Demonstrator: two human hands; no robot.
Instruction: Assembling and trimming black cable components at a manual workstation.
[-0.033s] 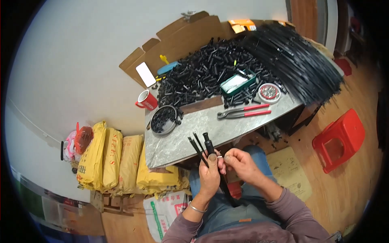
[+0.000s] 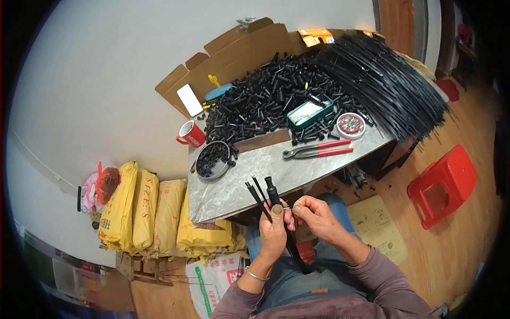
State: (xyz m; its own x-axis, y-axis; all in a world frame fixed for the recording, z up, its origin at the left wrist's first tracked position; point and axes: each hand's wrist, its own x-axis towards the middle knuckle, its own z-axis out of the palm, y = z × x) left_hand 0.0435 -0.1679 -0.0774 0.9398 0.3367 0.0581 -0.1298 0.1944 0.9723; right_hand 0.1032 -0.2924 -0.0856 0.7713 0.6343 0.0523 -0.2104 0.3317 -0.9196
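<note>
Just in front of the table's near edge, my left hand [image 2: 272, 232] is wrapped round several thin black rods [image 2: 255, 194]. Among them stands a thicker black tube with a stepped, flanged end [image 2: 272, 190], tilted slightly left and pointing away from me. The rods' lower ends run down between my legs. Thumb and forefinger of my right hand [image 2: 314, 215] pinch a small, thin, silvery pin-like piece [image 2: 288, 208], which reaches to my left fingers beside the tube. Its exact shape is too small to tell.
On the grey table [image 2: 244, 183] lie a heap of short black tubes [image 2: 260, 101], a bundle of long black rods [image 2: 393, 85], red-handled pincers [image 2: 319, 150], a green tray [image 2: 311, 112], a bowl of black rings [image 2: 213, 159] and a red mug [image 2: 191, 134]. A red stool [image 2: 443, 186] stands right, yellow sacks [image 2: 143, 210] left.
</note>
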